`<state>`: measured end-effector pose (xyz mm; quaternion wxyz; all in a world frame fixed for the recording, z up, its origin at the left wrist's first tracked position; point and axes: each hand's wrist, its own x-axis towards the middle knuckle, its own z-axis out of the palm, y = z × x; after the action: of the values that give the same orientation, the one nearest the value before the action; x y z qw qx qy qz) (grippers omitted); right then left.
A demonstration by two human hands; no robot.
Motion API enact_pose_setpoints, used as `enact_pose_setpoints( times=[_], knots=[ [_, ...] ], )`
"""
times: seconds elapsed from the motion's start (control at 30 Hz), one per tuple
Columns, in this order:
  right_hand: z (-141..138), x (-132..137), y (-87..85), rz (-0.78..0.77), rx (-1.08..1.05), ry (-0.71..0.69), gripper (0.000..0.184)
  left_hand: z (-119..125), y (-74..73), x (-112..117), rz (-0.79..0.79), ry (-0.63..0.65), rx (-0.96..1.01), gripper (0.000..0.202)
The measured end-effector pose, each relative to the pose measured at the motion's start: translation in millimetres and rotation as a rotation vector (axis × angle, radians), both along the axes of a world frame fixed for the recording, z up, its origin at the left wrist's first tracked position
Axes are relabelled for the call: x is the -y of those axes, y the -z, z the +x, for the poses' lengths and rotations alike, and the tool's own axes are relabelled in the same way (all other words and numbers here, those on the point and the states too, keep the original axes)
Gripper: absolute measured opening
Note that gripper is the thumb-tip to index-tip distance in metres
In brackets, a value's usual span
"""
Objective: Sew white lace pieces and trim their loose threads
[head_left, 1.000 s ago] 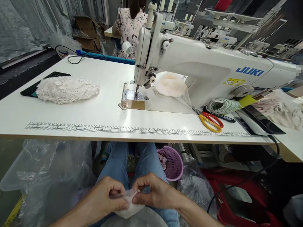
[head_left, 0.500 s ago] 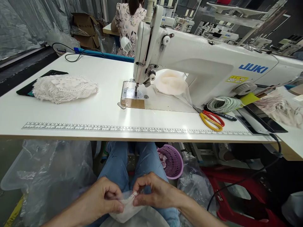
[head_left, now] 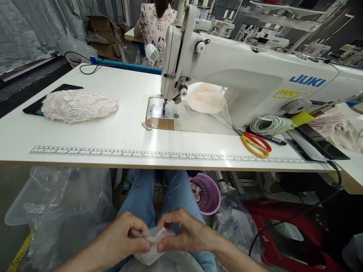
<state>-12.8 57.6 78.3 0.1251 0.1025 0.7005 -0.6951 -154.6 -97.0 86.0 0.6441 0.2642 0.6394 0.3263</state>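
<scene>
Over my lap, below the table edge, both hands pinch a piece of sheer white fabric with a gathered, lacy edge. My left hand grips its left side between thumb and fingers. My right hand pinches the gathered edge from the right, thumb and index finger close together. More pale fabric spreads beneath the hands across my jeans. On the table above stands a white sewing machine, its presser foot resting near the metal plate. A rounded peach and white fabric piece lies under the machine arm.
A bundle of white lace lies on a dark flat object at the left. Scissors with red and yellow handles and a coil of pale cord lie at the right. A purple basket stands below; a person sits beyond the table.
My hands stay over my lap with the fabric, and the fingers have shifted slightly along its gathered edge. The whole view has drifted a little.
</scene>
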Motion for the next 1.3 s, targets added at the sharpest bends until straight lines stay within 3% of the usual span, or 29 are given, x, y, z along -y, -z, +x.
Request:
enact_pose_setpoints(
  times=[0.23, 0.47, 0.7, 0.83, 1.0, 1.3],
  knots=[
    [4.2, -3.3, 4.0, -0.069, 0.060, 0.100, 0.031, -5.1, -0.7, 7.0, -0.020, -0.004, 0.027, 0.013],
    [3.5, -6.9, 2.1, -0.208, 0.089, 0.030, 0.033, -7.7, 0.9, 11.1, -0.067, -0.006, -0.007, 0.019],
    [2.1, -2.8, 10.4, -0.244, 0.115, 0.065, 0.035, -9.4, -6.7, 14.4, -0.038, -0.083, 0.192, 0.027],
    [6.8, -6.5, 14.8, -0.306, 0.155, 0.080, 0.034, -12.2, -3.4, 18.8, -0.045, -0.100, 0.312, 0.025],
    [12.3, -10.3, 19.9, -0.313, 0.160, 0.091, 0.029, -12.8, 0.3, 20.6, -0.036, -0.116, 0.293, 0.020],
    [11.0, -9.1, 18.3, -0.301, 0.169, 0.095, 0.022, -13.6, -10.4, 18.9, -0.020, -0.094, 0.220, 0.016]
  ],
)
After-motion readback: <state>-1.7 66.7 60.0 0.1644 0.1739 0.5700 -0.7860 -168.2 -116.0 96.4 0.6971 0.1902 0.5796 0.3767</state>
